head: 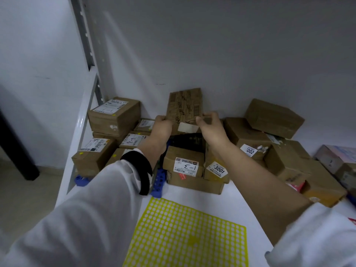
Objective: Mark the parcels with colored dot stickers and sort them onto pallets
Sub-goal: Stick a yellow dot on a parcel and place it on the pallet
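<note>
A flat brown cardboard parcel [185, 105] with handwriting on its face stands tilted up against the back wall. My left hand [162, 125] grips its lower left edge and my right hand [209, 123] grips its lower right corner. Below it sit a box labelled "1-3" [184, 163] and one labelled "3001" [216, 168]. A yellow sticker sheet [185, 234], its dots mostly peeled away, lies flat on the white surface close to me. A blue pallet [159, 182] shows under the boxes.
Cardboard boxes [113, 114] are stacked at the left against a white shelf rail [81, 124]. More boxes [273, 117] pile up at the right, down to the shelf edge. A grey upright [84, 31] rises at the left. Floor lies beyond the rail.
</note>
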